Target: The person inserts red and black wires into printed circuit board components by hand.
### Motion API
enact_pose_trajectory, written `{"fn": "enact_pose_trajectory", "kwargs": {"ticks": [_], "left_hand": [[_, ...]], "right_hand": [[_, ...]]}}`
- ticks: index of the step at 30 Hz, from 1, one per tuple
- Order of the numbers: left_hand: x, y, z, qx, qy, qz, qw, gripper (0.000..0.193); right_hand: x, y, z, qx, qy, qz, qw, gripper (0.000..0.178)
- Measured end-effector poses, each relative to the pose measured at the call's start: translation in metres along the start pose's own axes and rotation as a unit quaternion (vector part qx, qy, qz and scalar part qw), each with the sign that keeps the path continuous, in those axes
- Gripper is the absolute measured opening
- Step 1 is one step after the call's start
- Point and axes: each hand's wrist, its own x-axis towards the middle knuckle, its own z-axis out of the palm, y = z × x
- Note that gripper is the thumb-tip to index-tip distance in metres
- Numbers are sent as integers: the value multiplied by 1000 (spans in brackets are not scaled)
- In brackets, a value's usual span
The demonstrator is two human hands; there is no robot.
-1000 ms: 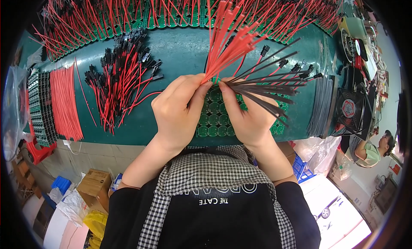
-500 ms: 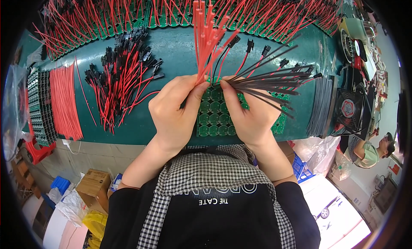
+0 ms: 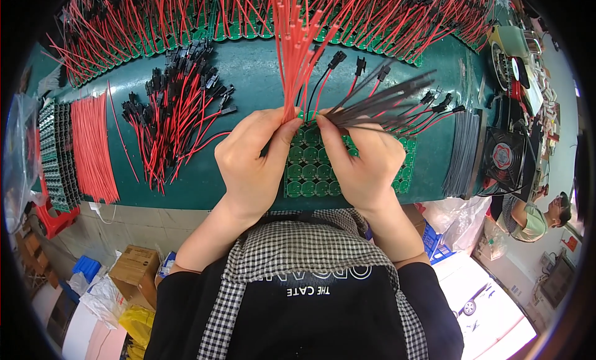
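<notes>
My left hand (image 3: 253, 155) pinches a bundle of red wires (image 3: 292, 55), whose far ends fan upward and away from me. Close beside it, my right hand (image 3: 366, 158) grips a bundle of black wires (image 3: 385, 105) that spreads out to the right, blurred by motion. Both sets of fingertips meet over the far edge of a green circuit board panel (image 3: 304, 171) with rows of round sections. Along that panel's far side, several red and black leads with black connectors (image 3: 360, 66) stick out. My hands cover the panel's middle.
A pile of red-black connector leads (image 3: 174, 111) lies left of my hands. Farther left are loose red wires (image 3: 94, 149) and stacked boards (image 3: 59, 155). Black wires (image 3: 464, 152) and a small fan (image 3: 504, 156) sit right. Wired boards (image 3: 248, 27) line the back. A person (image 3: 540, 220) is at far right.
The black wires have swung upward and away from me in my right hand. The red bundle has shifted slightly left at its tips. Both hands stay nearly in place.
</notes>
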Motion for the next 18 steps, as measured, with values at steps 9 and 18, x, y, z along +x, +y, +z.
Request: {"fn": "enact_pose_trajectory", "kwargs": {"ticks": [9, 18], "left_hand": [[0, 3, -3, 15, -15, -24, 999, 15], [1, 15, 4, -87, -20, -98, 991, 12]], "right_hand": [[5, 1, 5, 1, 10, 8, 1000, 16], [-4, 3, -10, 121, 42, 130, 983, 12]]}}
